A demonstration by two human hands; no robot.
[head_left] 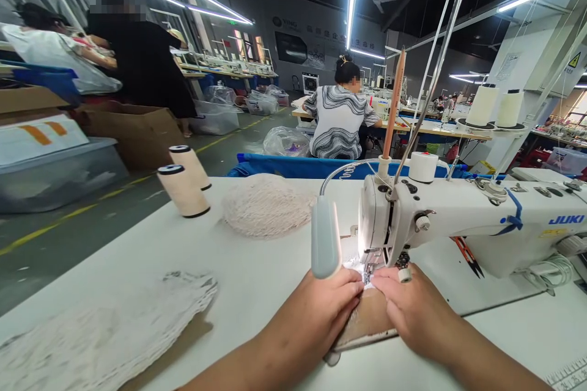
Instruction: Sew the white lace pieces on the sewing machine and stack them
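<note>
My left hand (326,311) and my right hand (413,308) lie side by side on the white table, fingers pressed down on a small piece of white lace and tan fabric (367,317). The piece sits under the presser foot (369,269) of a white JUKI sewing machine (481,220). Both sets of fingertips meet right at the needle. A grey lamp head (325,244) on a flexible arm hangs just above my left hand.
A stack of lace pieces (105,330) lies at the near left, another heap (268,204) further back. Two cream thread cones (183,186) lie behind. Red-handled snips (468,255) rest under the machine arm. A seated person (339,119) works ahead; another person stands at far left.
</note>
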